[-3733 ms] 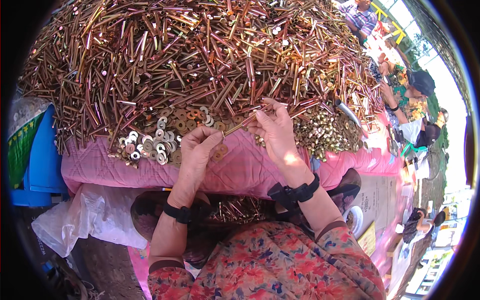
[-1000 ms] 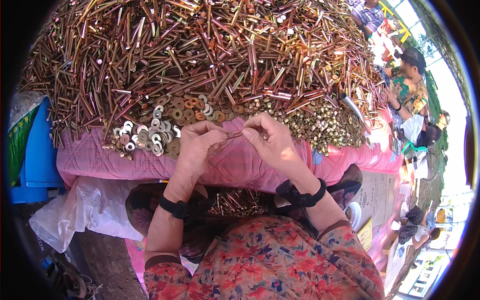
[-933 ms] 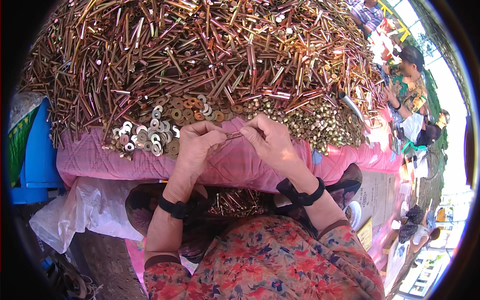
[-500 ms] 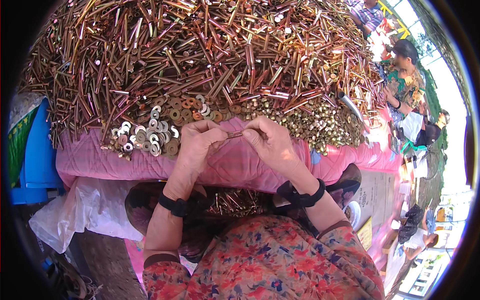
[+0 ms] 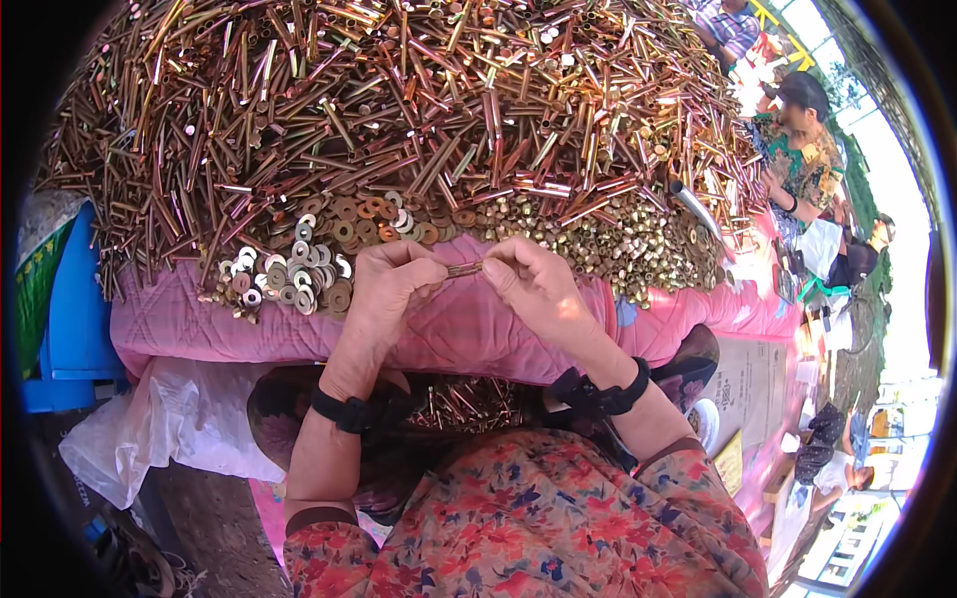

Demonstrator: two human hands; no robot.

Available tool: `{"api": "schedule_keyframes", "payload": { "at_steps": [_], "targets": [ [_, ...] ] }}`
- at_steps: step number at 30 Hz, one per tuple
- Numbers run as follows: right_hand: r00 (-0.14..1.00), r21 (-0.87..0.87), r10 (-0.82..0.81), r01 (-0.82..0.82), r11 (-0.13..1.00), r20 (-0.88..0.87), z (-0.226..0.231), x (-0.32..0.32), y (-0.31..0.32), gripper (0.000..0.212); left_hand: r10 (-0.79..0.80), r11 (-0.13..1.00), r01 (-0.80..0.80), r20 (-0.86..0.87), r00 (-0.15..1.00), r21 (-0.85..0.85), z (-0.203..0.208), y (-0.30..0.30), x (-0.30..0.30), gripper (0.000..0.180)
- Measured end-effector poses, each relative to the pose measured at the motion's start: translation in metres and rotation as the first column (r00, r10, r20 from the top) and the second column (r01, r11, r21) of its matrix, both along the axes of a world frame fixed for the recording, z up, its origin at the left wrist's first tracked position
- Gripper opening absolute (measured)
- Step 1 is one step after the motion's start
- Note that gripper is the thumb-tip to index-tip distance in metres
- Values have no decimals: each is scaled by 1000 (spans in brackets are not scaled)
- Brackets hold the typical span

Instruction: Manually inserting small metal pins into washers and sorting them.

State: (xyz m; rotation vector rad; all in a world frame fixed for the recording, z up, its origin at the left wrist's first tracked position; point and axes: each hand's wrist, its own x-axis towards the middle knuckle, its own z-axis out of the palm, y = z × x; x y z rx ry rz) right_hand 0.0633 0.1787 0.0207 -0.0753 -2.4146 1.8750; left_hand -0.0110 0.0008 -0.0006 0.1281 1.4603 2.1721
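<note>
Between my two hands a slim brass-coloured bolt [image 5: 465, 269] lies level, above the edge of the pink quilted cloth. My left hand [image 5: 395, 284] pinches one end with thumb and forefinger. The other end is pinched by my right hand [image 5: 530, 283]; fingertips cover both ends. Just past my left hand lie flat washers [image 5: 304, 261], silvery and bronze, in a loose heap. Beyond my right hand small brass-coloured nuts [image 5: 638, 244] are heaped. A large pile of metal tubes [image 5: 399, 110] spreads behind both heaps.
Pink quilted cloth [image 5: 249, 324] covers the table's near edge. A curved metal pipe [image 5: 695, 207] rests by the nuts. More metal pieces [image 5: 469, 405] lie low between my knees. A blue bin [image 5: 85, 299] and clear plastic sheeting [image 5: 164, 424] are at left; another person [image 5: 807, 149] sits at right.
My left hand has shifted slightly left along the bolt, and a little more of it shows between my fingers. My right hand has barely moved.
</note>
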Motion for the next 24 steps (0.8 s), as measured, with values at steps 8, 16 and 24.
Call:
{"api": "schedule_keyframes", "payload": {
  "at_steps": [8,16,24],
  "targets": [
    [984,86,35,-51,995,175,0,-2,6,24,21,996,-38,-201,979,-85,4,6,6,5],
    [890,622,211,99,777,-405,-4,-5,10,34,-59,998,59,-9,998,-7,-2,3,1,4],
    [996,289,51,-71,955,78,-4,-2,10,54,-92,995,90,58,994,29,4,5,-1,5]
  ]
}}
